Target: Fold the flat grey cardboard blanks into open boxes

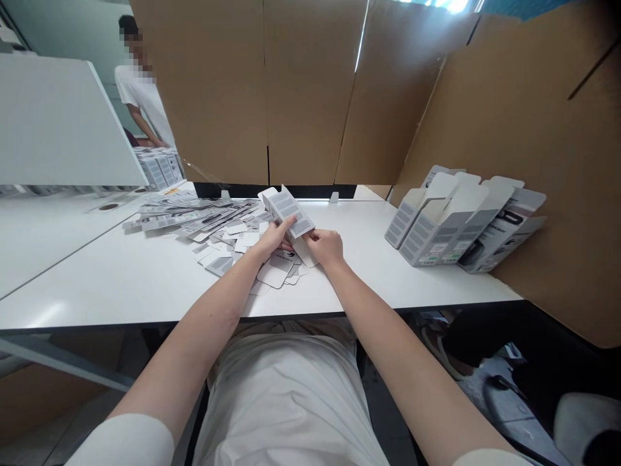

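Note:
A small white and grey carton is held up at a tilt over the table, its far flap standing up. My left hand is closed around its side, with the thumb on the printed face. At the carton's near end, the fingers of my right hand are pinched on a white end flap. Under and left of my hands lies a heap of flat, unfolded cartons, with several flaps and panels spread near the front.
Several erected cartons with raised flaps stand at the right on the white table. Brown cardboard walls rise behind and at the right. Beyond a white partition, a person stands by more cartons.

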The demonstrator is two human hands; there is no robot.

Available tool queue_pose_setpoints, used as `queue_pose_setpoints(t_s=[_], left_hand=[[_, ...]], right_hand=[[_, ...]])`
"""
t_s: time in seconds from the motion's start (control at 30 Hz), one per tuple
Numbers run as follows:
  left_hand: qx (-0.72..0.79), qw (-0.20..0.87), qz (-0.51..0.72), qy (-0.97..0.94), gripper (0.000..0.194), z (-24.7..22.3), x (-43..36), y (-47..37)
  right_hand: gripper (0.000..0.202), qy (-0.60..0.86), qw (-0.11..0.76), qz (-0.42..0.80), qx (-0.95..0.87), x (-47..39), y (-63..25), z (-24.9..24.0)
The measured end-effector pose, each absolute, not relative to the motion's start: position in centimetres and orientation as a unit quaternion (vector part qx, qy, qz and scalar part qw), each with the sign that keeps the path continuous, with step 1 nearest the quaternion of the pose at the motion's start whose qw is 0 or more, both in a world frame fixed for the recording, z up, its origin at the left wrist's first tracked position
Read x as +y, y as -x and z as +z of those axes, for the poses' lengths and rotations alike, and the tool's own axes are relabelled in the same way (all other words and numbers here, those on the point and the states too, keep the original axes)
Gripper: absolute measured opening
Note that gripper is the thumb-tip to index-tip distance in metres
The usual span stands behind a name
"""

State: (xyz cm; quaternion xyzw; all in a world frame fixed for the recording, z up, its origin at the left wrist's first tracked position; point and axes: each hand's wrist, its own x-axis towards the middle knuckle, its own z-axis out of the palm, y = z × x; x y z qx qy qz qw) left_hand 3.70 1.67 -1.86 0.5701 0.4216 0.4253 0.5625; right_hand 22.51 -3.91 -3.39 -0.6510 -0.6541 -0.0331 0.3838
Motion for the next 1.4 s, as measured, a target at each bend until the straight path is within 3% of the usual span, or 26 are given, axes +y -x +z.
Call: queue_pose_setpoints(t_s=[0.73,1.4], left_hand=[[0.429,0.564,0.436,-0.554,0.076,-1.56,1.55,-3.75],[0.419,0.566,0.431,-0.564,0.086,-1.92,1.96,-3.56]], right_hand=[[0.049,0.648,0.387,-0.020,-0.656,-3.97,-22.29,-3.22],[0.047,0.647,0.384,-0.033,-0.658,-3.95,-22.34,-3.37]])
